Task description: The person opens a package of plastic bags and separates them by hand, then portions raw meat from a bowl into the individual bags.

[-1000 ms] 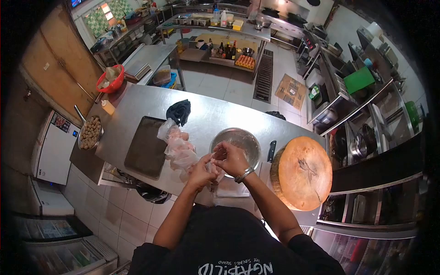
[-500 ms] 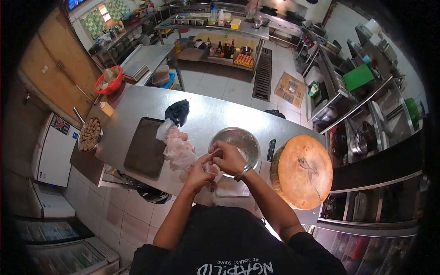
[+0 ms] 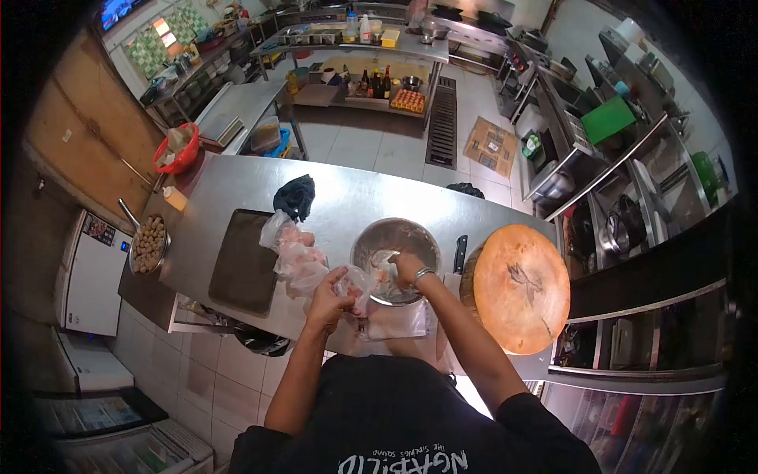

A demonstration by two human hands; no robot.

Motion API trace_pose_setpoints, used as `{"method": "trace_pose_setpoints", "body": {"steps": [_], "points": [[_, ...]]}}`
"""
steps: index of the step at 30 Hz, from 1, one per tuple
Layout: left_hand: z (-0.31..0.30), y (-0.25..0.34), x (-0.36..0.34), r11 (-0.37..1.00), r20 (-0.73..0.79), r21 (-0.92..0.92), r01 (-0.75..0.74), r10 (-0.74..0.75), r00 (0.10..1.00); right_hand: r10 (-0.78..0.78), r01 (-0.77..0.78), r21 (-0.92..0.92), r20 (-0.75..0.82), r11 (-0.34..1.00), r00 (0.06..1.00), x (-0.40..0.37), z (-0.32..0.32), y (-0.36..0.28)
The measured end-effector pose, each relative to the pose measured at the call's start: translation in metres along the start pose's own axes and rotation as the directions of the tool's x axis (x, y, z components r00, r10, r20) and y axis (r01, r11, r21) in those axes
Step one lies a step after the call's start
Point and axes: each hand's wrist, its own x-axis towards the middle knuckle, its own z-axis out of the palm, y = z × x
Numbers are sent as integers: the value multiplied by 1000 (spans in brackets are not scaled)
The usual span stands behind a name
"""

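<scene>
My left hand (image 3: 325,302) pinches a clear plastic bag (image 3: 355,286), with something pinkish in its lower part, beside the bowl's left rim. Inside the steel mixing bowl (image 3: 418,232) is my right hand (image 3: 407,268), fingers bunched and pointing down; what they hold is hidden. Pale, pinkish bits lie in the bowl near them. A row of filled clear plastic bags (image 3: 294,257) with pink contents rests left of my left hand. In front of the bowl lies a stack of flat clear bags (image 3: 397,320).
A dark tray (image 3: 241,261) and a crumpled black bag (image 3: 294,197) are on the steel table (image 3: 379,186). To the right are a knife (image 3: 460,254) and a round wooden chopping block (image 3: 517,288). A pan of brown balls (image 3: 149,245) stands at far left.
My right hand has left the bag beside my left hand and gone down into the bowl. My left hand keeps the bag, now spread wider. The whole view has shifted slightly.
</scene>
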Motion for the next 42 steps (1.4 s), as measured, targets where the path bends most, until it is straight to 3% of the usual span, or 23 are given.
{"method": "trace_pose_setpoints", "body": {"steps": [1, 2, 3, 5, 6, 8, 11, 12, 14, 17, 21, 23, 24, 27, 28, 30, 31, 33, 35, 37, 39, 41, 42], "points": [[-1, -1, 2, 1000, 5, 4, 2, -2, 1000, 47, -42, -134, 38, 990, 998, 2, 4, -2], [-2, -3, 5, 1000, 10, 21, 3, -3, 1000, 6, -6, 4, -155, 1000, 988, 31, 54, 27], [-2, -4, 6, 999, 14, 38, 4, -5, 1000, 10, -9, 10, -157, 1000, 988, 35, 60, 28], [-1, -7, 8, 998, 19, 53, 17, -18, 1000, -434, 383, -213, -320, 899, 842, 46, 73, 26], [-1, -8, 9, 998, 20, 60, 27, -28, 999, -435, 384, -211, -322, 899, 841, 48, 74, 20], [0, -10, 12, 999, 25, 48, 25, -26, 999, -340, 333, -200, -3, 922, 940, 51, 73, 10], [-4, -15, 21, 1000, 46, 1, 13, -13, 999, -227, 247, -108, 168, 963, 959, 34, 67, 2], [-5, -16, 22, 1000, 62, -25, 9, -7, 998, -226, 247, -110, 171, 963, 959, 31, 64, 3], [-6, -17, 23, 1000, 61, -18, 23, -22, 998, -236, 194, 211, 201, 958, 951, 22, 58, 6], [-4, -19, 28, 999, 60, -25, 22, -20, 998, -247, 110, 444, 263, 889, 932, 15, 47, 10], [-3, -16, 27, 999, 22, -31, 19, -19, 1000, -350, 179, 455, 325, 873, 879, 4, 29, 14], [-3, -17, 25, 998, 16, -59, 9, -9, 1000, -331, -211, 816, 435, 538, 837, -3, 28, 26], [-2, -16, 25, 996, 16, -87, 0, 1, 1000, -507, -308, 932, 362, 190, 782, -10, 24, 34], [-1, -14, 21, 996, 3, -87, 1, -1, 1000, -386, -362, 932, 339, 14, 858, -12, 20, 41], [-1, -14, 21, 996, 5, -87, 4, -4, 1000, -383, -363, 932, 339, 12, 859, -10, 21, 41], [-3, -14, 21, 998, -6, -62, 32, -32, 999, -133, -294, 893, 355, 340, 925, -5, 25, 37], [-6, -18, 23, 998, 0, -59, 36, -36, 999, -127, -294, 895, 353, 335, 927, -7, 23, 28], [-9, -21, 28, 998, 7, -45, 45, -44, 999, -202, -168, 780, 353, 604, 914, -8, 21, 14], [-10, -21, 29, 997, 7, -69, 42, -42, 999, -338, -6, 728, 326, 685, 883, -7, 22, 5], [-8, -17, 24, 995, 0, -93, 41, -41, 999, -302, 217, 307, 264, 927, 916, -16, 9, -12], [-4, -13, 20, 993, -13, -117, 28, -30, 999, -367, 300, 296, 204, 907, 908, -5, 20, -1], [-1, -8, 14, 994, -15, -107, 24, -25, 1000, -297, 26, 727, 247, 686, 923, 1, 22, 8], [-1, -8, 13, 995, -15, -96, 18, -19, 1000, -263, 12, 763, 208, 646, 942, -2, 13, 7]]}}
